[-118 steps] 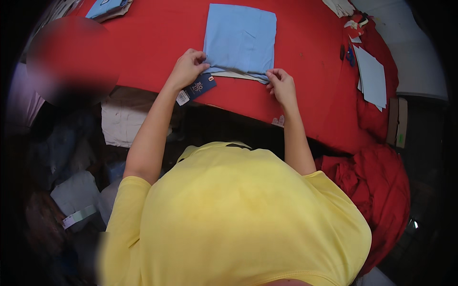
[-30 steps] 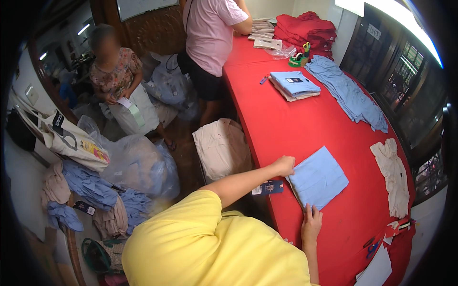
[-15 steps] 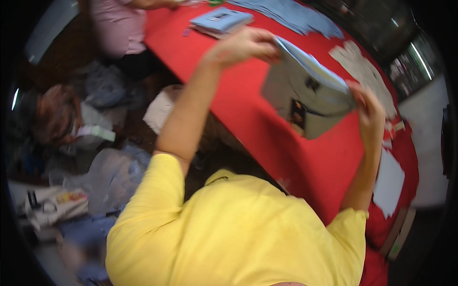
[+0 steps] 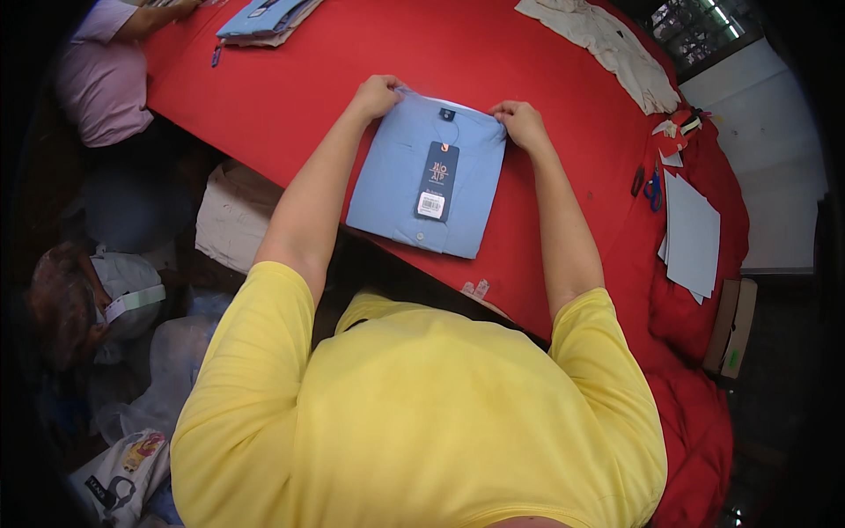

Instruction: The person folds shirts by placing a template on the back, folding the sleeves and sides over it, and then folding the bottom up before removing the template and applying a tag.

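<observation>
A folded light-blue shirt [image 4: 387,185] lies flat on the red-covered table [image 4: 290,97], close to its near edge. A dark hang tag [image 4: 437,167] with a white barcode sticker rests on its front, tied near the neck label. My left hand [image 4: 380,95] pinches the shirt's far left corner. At the far right corner, my right hand [image 4: 521,121] grips the fabric between thumb and fingers.
Another stack of folded shirts [image 4: 264,19] sits at the far left, near a co-worker [image 4: 106,79]. Beige garments [image 4: 607,53] lie at the far right. Blue-handled scissors [image 4: 653,189] and white sheets [image 4: 691,233] are on the right. Plastic bags [image 4: 180,356] fill the lower left.
The shirt, held raised and tilted before, now lies on the table with its tagged front up. Both hands have come down with it, still at its far corners. The view has turned.
</observation>
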`<state>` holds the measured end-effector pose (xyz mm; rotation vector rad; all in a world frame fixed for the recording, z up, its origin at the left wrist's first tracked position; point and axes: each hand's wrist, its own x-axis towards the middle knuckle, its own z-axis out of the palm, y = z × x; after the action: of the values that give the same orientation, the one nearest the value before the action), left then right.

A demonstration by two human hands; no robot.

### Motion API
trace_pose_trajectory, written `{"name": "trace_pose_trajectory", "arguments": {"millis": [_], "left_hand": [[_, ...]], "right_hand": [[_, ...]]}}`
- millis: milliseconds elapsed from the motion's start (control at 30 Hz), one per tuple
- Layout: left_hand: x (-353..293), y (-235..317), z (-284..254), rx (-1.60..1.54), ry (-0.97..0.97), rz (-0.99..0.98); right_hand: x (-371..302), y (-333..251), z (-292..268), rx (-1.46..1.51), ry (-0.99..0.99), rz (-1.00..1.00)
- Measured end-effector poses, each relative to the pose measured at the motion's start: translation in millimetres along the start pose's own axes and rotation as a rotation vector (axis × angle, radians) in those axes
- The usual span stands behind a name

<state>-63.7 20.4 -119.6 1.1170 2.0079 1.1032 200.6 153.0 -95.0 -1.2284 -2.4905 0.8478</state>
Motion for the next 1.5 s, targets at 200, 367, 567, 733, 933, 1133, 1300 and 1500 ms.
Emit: {"name": "trace_pose_trajectory", "arguments": {"millis": [200, 367, 567, 733, 933, 1133, 1300, 1500], "left_hand": [[-4.2, -0.4, -10.7, -0.049, -0.046, 0.024], [-2.1, -0.9, -8.2, 0.127, 0.013, 0.1], [-49.9, 8.4, -15.3, 0.258, 0.295, 0.313], [-155.4, 12.8, -19.0, 0.281, 0.204, 0.396], [-197.7, 6.4, 2.9, 0.384, 0.233, 0.477], [-217.9, 13.0, 21.5, 0.352, 0.18, 0.487], [-225.5, 15.1, 24.2, 0.379, 0.171, 0.462], [-218.1, 0.1, -1.3, 0.403, 0.381, 0.287]], "right_hand": [[-71.8, -89.9, 44.7, -0.383, 0.241, -0.38], [-80.2, -81.0, 92.6, -0.474, 0.198, -0.384], [-74.9, -66.6, 65.2, 0.013, 0.251, -0.433], [-131.6, -83.1, 32.8, -0.004, 0.194, -0.316], [-173.1, -74.8, 53.8, -0.032, 0.165, -0.273], [-185.7, -98.3, 66.3, -0.089, 0.198, -0.32], [-186.0, -83.8, 63.6, 0.061, 0.196, -0.244], [-146.9, -14.6, 29.9, 0.368, 0.354, 0.113]]}}
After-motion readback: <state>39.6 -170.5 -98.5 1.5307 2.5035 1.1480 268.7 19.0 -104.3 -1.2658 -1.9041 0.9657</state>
